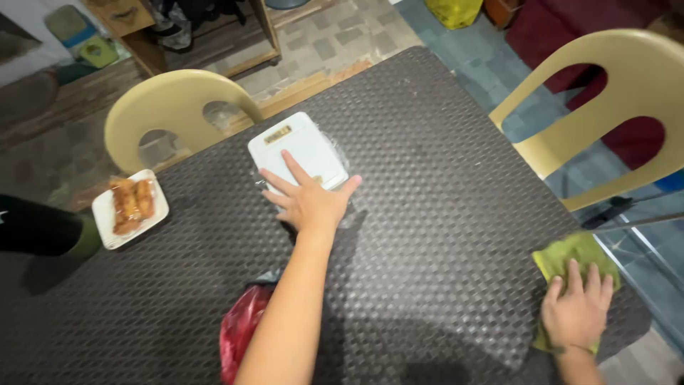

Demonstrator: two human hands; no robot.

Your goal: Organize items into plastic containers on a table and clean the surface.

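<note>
My left hand lies flat with spread fingers on the near part of a white rectangular kitchen scale, which sits in clear plastic wrap near the middle of the dark woven-pattern table. My right hand presses palm-down on a green cloth at the table's right edge. A red plastic bag lies under my left forearm near the front edge.
A white square plate with fried rolls sits at the table's left. Two cream plastic chairs stand at the far side and the right. A person's dark sleeve reaches in from the left. A wooden shelf stands beyond.
</note>
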